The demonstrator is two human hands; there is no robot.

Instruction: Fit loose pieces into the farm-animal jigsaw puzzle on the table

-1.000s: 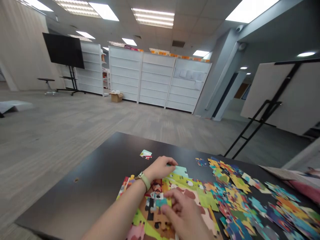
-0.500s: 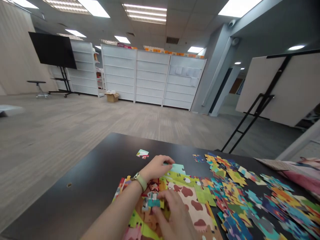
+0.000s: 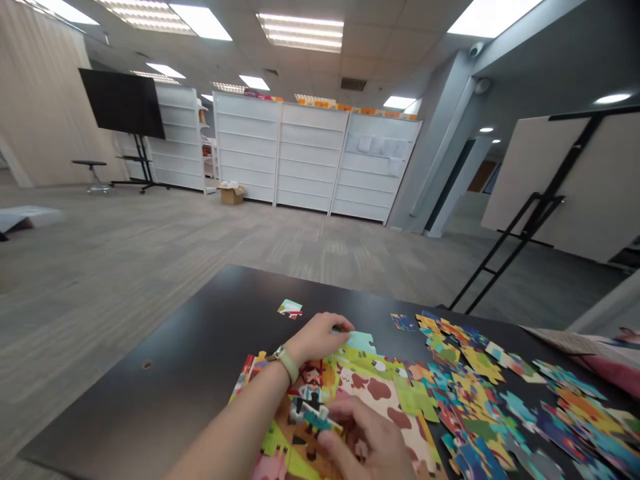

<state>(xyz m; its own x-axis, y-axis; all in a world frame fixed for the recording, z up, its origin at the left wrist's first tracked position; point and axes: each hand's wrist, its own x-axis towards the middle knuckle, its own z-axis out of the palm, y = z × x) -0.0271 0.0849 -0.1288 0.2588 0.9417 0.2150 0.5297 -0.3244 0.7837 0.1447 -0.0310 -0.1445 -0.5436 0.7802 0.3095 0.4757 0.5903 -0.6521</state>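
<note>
My right hand [image 3: 373,437] pinches a jigsaw piece [image 3: 320,419] between thumb and fingers. The piece is teal and white and is tilted up above the partly joined farm puzzle [image 3: 370,383]. A dark gap shows in the puzzle beside it, just below a red-hatted figure [image 3: 313,377]. Farther up, my left hand [image 3: 323,337], with a watch [image 3: 284,360] on its wrist, rests at the puzzle's far edge. Its fingers are bent and apart, touching or close to a pale teal piece [image 3: 363,342]; their undersides are hidden.
Many loose jigsaw pieces [image 3: 475,393] lie heaped on the right of the black table [image 3: 200,340]. One single piece [image 3: 290,309] lies beyond my left hand, another [image 3: 403,322] at the back. Crumpled cloth or paper [image 3: 590,353] sits at the right edge.
My right hand has lifted and tilted the teal piece up from the puzzle, baring a dark gap. My left hand stays at the far edge. The whole view has shifted slightly.
</note>
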